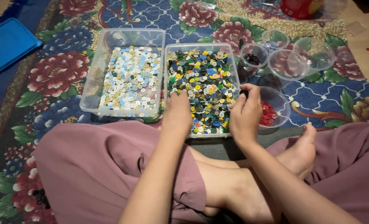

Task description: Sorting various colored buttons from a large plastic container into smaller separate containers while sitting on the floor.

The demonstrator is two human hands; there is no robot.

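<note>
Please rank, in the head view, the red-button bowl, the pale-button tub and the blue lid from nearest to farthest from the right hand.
1. Red-button bowl, just right of the right hand.
2. Pale-button tub, left, beyond the mixed-button tub.
3. Blue lid, far left on the rug.

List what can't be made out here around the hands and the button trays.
All in the head view:
- Left hand: fingertips buried in the mixed-colour buttons, so any grip is hidden.
- Right hand: seen from the back; what the curled fingers pinch is hidden.
- Small bowl of red buttons: partly hidden by the right hand.
- Red container: cut off by the top edge.
- Pale buttons: too small to tell shapes.
</note>
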